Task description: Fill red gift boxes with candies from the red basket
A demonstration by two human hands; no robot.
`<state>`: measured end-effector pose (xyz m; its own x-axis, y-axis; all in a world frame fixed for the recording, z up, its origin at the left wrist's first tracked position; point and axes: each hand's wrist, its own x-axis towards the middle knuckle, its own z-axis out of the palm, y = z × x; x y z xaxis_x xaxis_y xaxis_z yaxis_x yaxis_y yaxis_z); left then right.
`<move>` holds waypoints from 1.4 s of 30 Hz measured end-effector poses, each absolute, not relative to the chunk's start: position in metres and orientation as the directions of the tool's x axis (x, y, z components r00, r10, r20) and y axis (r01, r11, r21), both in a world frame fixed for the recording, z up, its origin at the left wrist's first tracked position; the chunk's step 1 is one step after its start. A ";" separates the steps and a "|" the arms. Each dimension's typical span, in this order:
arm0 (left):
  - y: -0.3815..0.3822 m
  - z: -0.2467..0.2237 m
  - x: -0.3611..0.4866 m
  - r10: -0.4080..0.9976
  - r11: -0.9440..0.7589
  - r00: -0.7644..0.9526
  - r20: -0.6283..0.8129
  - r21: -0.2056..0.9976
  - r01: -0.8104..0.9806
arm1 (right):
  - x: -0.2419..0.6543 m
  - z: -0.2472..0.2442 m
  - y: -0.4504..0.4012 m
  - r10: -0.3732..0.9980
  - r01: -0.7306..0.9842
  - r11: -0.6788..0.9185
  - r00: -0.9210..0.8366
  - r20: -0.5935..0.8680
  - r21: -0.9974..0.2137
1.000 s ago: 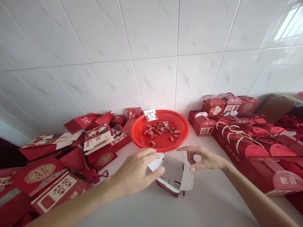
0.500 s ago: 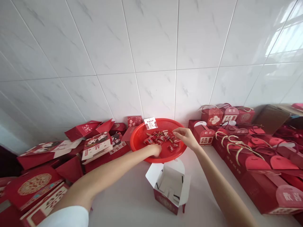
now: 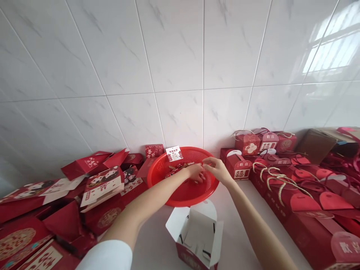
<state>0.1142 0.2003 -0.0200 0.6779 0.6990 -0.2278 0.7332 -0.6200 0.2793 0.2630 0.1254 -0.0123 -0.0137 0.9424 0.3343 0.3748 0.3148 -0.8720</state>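
A red plastic basket (image 3: 184,200) with a perforated wall holds several small red-wrapped sweets (image 3: 174,170), partly hidden by my left forearm. My left hand (image 3: 196,172) reaches down into it, fingers curled among the sweets; what they hold is hidden. At the basket's right rim is my right hand (image 3: 218,169), its fingertips bent together close to my left hand. Anything between them is too small to make out. In front of the basket stands an open red box (image 3: 197,228) with a white inside, its flaps spread.
Folded and half-folded red boxes (image 3: 104,183) are heaped on the left. Rows of closed red gift boxes (image 3: 298,202) with cord handles stand on the right. A white printed card (image 3: 174,153) leans at the basket's back rim, before the tiled wall (image 3: 180,116).
My left hand has moved right and slightly up across the basket, close to my right hand. My right hand stays near the right rim. The view has shifted a little.
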 end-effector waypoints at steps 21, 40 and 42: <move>0.211 0.006 0.046 0.767 -0.353 0.463 -0.445 0.309 0.883 | 0.254 -0.004 0.116 0.967 0.565 0.225 -0.027 0.254 -0.794; 0.203 -0.003 0.070 0.744 -0.530 0.588 -0.319 0.255 0.809 | 0.251 -0.010 0.118 0.963 0.572 0.194 0.043 0.265 -0.797; 0.206 -0.007 0.072 0.758 -0.523 0.572 -0.312 0.232 0.820 | 0.251 -0.010 0.117 0.963 0.578 0.191 0.045 0.265 -0.793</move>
<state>0.0715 0.2061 -0.0071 0.5723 0.7585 -0.3117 0.8199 -0.5231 0.2325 0.2505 0.1170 -0.0101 0.0453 0.9632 0.2649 0.5779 0.1910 -0.7934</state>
